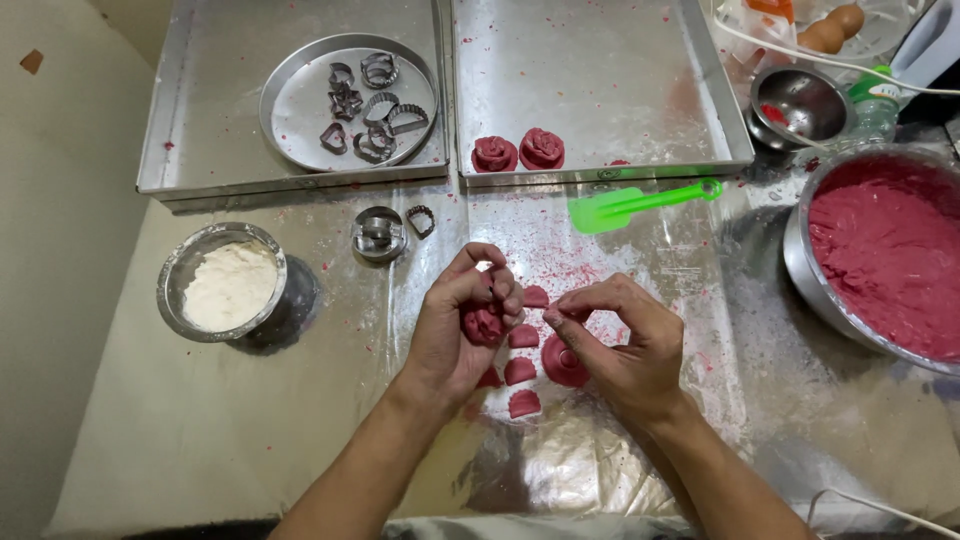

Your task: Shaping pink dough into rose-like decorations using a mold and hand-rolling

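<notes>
Red dough: left hand (pixel 455 325) has its fingers curled shut around a half-built dough rose (pixel 483 324), held just above the middle of the foil-covered table (pixel 220 430).
Right hand: right hand (pixel 625 340) is pinched at thumb and forefinger; a sliver of dough may sit between the tips, but I cannot tell for sure.
Pose: both forearms come in from the near edge, wrists cocked inward, fingertips almost meeting over the work.
Petals: cut dough petals (pixel 522 370) lie in a short column between the hands, with a round dough disc (pixel 565 362) just beside them, partly under the right palm.
Finished: two dough roses (pixel 518 152) sit at the near edge of the right baking tray (pixel 600 60).
Risk one: squeeze too hard and the rose squashes, I'd say; that left grip looks tight.
Risk two: the right wrist hovers over the disc, so a dip could flatten it.
Risk three: bare fingers on soft dough could stick and tear a petal; the flour bowl (pixel 225 283) is well off towards the left edge.
Far right: big bowl of red dough (pixel 885 255) at the right edge, green spatula (pixel 630 203) near the trays.
Far left: metal cutters (pixel 365 100) on a round pan.
</notes>
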